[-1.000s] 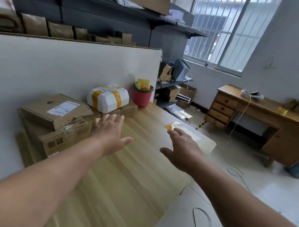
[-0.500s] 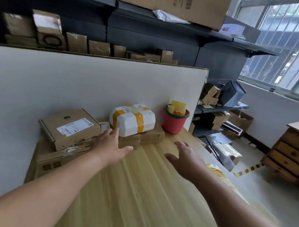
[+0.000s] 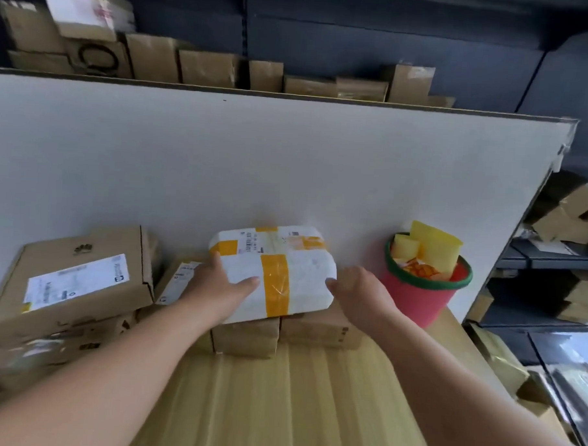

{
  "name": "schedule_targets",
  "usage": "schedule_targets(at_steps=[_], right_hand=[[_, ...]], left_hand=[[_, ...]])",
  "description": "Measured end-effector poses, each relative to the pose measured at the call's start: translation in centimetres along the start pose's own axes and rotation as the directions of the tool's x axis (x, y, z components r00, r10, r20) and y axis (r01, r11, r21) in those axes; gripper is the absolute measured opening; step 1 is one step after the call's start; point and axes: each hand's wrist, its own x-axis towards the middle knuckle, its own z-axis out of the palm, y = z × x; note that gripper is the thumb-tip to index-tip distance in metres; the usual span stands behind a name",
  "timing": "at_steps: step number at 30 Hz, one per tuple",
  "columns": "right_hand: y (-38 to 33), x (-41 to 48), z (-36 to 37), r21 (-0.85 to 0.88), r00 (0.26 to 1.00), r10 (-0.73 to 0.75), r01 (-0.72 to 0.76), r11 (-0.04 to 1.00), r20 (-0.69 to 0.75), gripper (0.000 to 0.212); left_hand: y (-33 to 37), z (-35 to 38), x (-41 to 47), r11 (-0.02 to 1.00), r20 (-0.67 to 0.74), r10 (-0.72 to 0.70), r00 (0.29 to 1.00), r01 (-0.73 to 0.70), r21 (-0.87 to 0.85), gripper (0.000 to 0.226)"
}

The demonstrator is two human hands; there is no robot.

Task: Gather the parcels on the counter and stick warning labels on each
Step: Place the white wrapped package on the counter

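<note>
The lower left corner is smeared with motion blur, so the bottom cartons of the left-hand stack [image 3: 44, 346] cannot be read, and both forearms run out of the picture at the bottom edge. The flat brown boxes [image 3: 281, 333] under the white parcel show only their front faces. A third box [image 3: 179, 278], at the left hand's 9 o'clock, is half covered by that hand; only part of its label shows. What fills the red bucket [image 3: 421, 295] is hard to make out beyond yellow sheets and something orange.

The white parcel [image 3: 273, 269], banded with yellow tape, lies on top of the brown boxes at the back of the wooden counter [image 3: 294, 408], close against the white panel [image 3: 288, 162] at 12 o'clock. The left hand [image 3: 219, 287] lies on the parcel's near left corner, fingers spread wide, thumb pressed flat on the top face and pointing toward 3 o'clock. The right hand [image 3: 360, 293] sits at the parcel's near right corner, at its 4 o'clock, with loosely curled fingers touching or just beside the side face (which of the two cannot be told). Neither hand has closed around it.

The large labelled carton [image 3: 74, 280] lies at the parcel's 9 o'clock, the bucket at its 3 o'clock, near the right hand but apart from it.
</note>
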Motion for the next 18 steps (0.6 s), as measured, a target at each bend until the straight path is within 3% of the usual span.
schedule_targets(at_steps=[5, 7, 9, 12, 14, 18], right_hand=[[-0.2, 4.3, 2.1, 0.216, 0.996, 0.039, -0.055, 0.975, 0.075, 0.059], [-0.5, 4.6, 2.4, 0.296, 0.991, 0.036, -0.073, 0.953, 0.129, 0.053], [-0.3, 3.7, 2.5, 0.437, 0.995, 0.032, -0.071, 0.897, 0.095, 0.046], [1.2, 0.3, 2.2, 0.620, 0.991, 0.116, -0.046, 0.783, -0.073, 0.037], [2.6, -2.9, 1.8, 0.651, 0.977, 0.170, -0.046, 0.758, -0.129, 0.036], [5.3, -10.4, 2.3, 0.569, 0.967, 0.239, -0.243, 0.786, 0.084, 0.067]], left_hand=[[-1.3, 2.9, 3.7, 0.976, -0.031, -0.154, 0.988, 0.147, -0.162, 0.080], [-1.4, 3.5, 3.9, 0.959, -0.059, -0.161, 0.985, 0.142, -0.244, 0.069], [-1.4, 3.6, 3.5, 0.938, -0.083, -0.161, 0.983, 0.127, -0.322, 0.058], [-1.9, 3.2, 1.2, 0.897, -0.086, -0.162, 0.983, 0.111, -0.427, 0.075], [-2.3, 2.9, -1.4, 0.883, -0.128, -0.137, 0.982, 0.063, -0.466, 0.070], [-3.9, 3.1, -7.5, 0.910, -0.141, -0.075, 0.987, 0.010, -0.414, 0.072]])
